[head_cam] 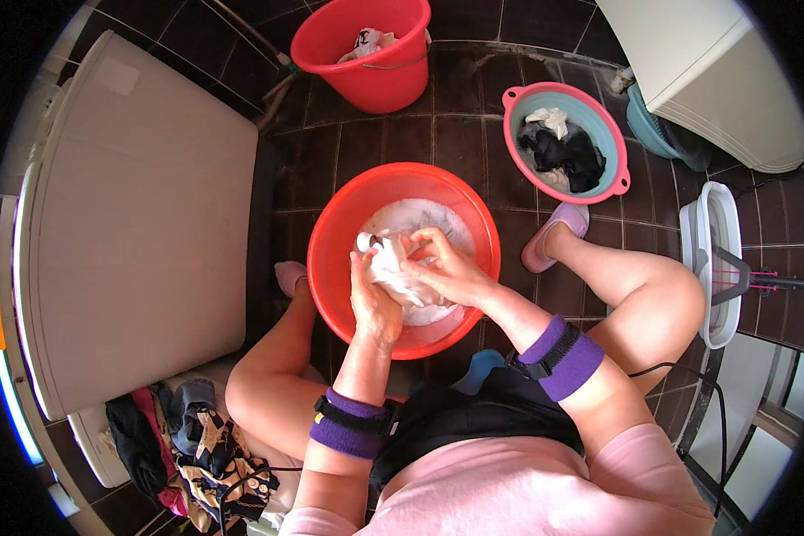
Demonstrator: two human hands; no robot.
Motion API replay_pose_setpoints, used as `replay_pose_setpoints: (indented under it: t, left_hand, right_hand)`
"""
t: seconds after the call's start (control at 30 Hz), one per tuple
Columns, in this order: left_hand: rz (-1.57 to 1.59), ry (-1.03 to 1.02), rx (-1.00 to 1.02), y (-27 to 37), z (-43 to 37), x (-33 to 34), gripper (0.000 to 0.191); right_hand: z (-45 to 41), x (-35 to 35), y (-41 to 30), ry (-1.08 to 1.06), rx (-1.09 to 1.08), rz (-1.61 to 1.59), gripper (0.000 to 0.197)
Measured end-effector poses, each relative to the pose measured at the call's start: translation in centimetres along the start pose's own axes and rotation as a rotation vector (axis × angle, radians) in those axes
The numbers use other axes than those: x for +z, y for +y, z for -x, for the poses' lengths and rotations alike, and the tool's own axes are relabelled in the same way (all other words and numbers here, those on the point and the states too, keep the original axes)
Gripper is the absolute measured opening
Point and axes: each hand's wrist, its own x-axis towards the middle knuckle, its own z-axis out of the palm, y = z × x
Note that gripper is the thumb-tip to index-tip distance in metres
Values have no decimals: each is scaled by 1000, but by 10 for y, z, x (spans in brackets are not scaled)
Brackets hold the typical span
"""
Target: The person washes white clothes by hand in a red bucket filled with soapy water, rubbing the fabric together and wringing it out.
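Note:
Both hands are over a round red plastic basin (335,321) that stands on the floor between my legs. White suds (435,214) cover the water in it. A wet, bunched white cloth (392,264) is held between my hands. My left hand (375,305) supports it from the left and below, with the thumb side up. The fingers of my right hand (452,268) pinch and press the cloth from the right. A small dark patch shows at the cloth's upper left end. The cloth's lower part hangs close to the suds; its exact shape is hidden by the hands.
A red bucket (388,80) with cloth inside stands at the back. Right of it, a pink-rimmed blue basin (509,130) holds dark and white clothes. A white collapsible basin (727,321) leans at the right. Clothes (208,442) are heaped lower left beside a large white appliance (141,221).

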Motion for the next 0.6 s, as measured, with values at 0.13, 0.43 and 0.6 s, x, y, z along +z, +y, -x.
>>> replay_pose_setpoints:
  t: [0.13,0.43,0.6]
  left_hand:
    - [-120,-121,12,-12,-2,-11,52]
    - [313,19,-431,-20,-42,-6,31]
    - [785,-516,-702,-29,-111,-107,32]
  right_hand:
    - [-5,0,-20,-127,26,130,81]
    - [24,19,-31,91,-330,333,17]
    - [57,56,-73,38,-435,448,14]
